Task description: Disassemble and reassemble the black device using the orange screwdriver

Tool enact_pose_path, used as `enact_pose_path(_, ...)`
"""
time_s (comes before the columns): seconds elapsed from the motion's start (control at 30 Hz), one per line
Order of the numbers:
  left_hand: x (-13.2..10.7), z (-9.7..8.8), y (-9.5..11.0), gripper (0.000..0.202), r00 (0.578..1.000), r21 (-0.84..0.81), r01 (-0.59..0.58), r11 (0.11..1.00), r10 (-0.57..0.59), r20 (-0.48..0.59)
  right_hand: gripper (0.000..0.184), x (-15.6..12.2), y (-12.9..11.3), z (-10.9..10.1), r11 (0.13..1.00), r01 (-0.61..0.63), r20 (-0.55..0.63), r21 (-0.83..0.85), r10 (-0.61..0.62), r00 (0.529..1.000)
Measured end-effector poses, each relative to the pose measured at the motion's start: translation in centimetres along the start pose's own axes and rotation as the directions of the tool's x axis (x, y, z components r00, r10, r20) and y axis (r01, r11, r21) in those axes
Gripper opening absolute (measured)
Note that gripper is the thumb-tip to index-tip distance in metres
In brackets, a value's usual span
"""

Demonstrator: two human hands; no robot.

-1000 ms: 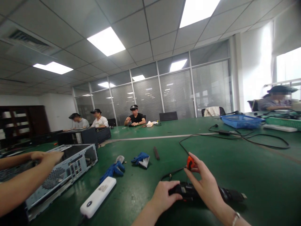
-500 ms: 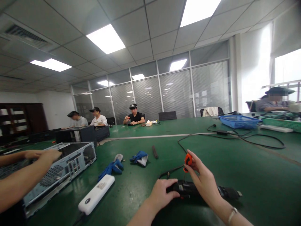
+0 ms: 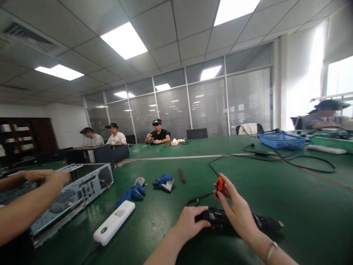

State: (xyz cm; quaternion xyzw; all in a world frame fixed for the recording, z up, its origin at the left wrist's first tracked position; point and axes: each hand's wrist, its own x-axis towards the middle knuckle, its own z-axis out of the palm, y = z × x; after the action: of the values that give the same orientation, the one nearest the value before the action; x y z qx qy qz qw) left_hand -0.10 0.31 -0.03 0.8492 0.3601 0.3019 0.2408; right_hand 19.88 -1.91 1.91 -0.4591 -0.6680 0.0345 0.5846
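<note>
My left hand [image 3: 191, 222] grips the left end of a black electric screwdriver [image 3: 217, 217] that lies on the green table. In my right hand [image 3: 235, 206] is a small screwdriver with an orange and black handle [image 3: 220, 184], pinched upright between thumb and fingers. Its thin shaft points down at the black tool's body; I cannot make out whether the tip sits in a screw. My right wrist and palm pass in front of the tool's middle, hiding part of it. A black cord [image 3: 201, 198] runs from behind the tool.
Blue-grey work gloves [image 3: 164, 182], a dark bar [image 3: 182, 175] and a white power strip [image 3: 114, 222] lie to the left. A co-worker's arms [image 3: 35, 198] reach into an open computer case [image 3: 79, 191]. Farther right are a blue basket [image 3: 281, 141] and a looped cable [image 3: 298, 170].
The orange handle has turned a little in my right fingers. My left hand stays on the black tool. The co-worker's hands shift slightly at the computer case.
</note>
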Motion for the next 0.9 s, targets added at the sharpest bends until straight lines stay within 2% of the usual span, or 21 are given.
enact_pose_path(0.13, 0.0, 0.0, 0.0, 0.051, 1.0, -0.003, -0.01, 1.0, 0.01, -0.005, 0.051, 0.0, -0.1, -0.1, 0.996, 0.037, -0.073, -0.08, -0.043, 0.996)
enact_pose_path(0.3, 0.1, 0.1, -0.3, 0.051, 1.0, 0.014, -0.006, 1.0, 0.006, 0.003, 0.052, 0.0, -0.7, -0.4, 0.998, 0.048, -0.017, -0.048, -0.048, 0.999)
enact_pose_path(0.5, 0.3, 0.1, 0.1, 0.049, 0.999, 0.051, 0.01, 0.999, -0.012, 0.032, 0.047, 0.2, -1.0, -0.8, 0.992, 0.059, -0.078, -0.109, -0.068, 0.995)
enact_pose_path(0.63, 0.4, 0.0, 0.1, 0.049, 0.999, 0.048, 0.008, 0.999, -0.011, 0.053, 0.049, 0.2, -1.0, -0.7, 0.999, 0.041, -0.027, -0.022, -0.041, 0.999)
enact_pose_path(0.83, 0.4, 0.2, -0.3, 0.048, 0.999, 0.028, 0.002, 1.0, -0.003, 0.039, 0.049, 0.3, -0.8, -0.6, 0.995, 0.041, -0.081, -0.09, -0.048, 0.996)
enact_pose_path(0.9, 0.4, 0.2, -0.3, 0.048, 0.999, 0.032, -0.002, 0.999, 0.001, 0.04, 0.048, 0.3, -0.8, -0.7, 0.998, 0.034, -0.049, -0.06, -0.037, 0.998)
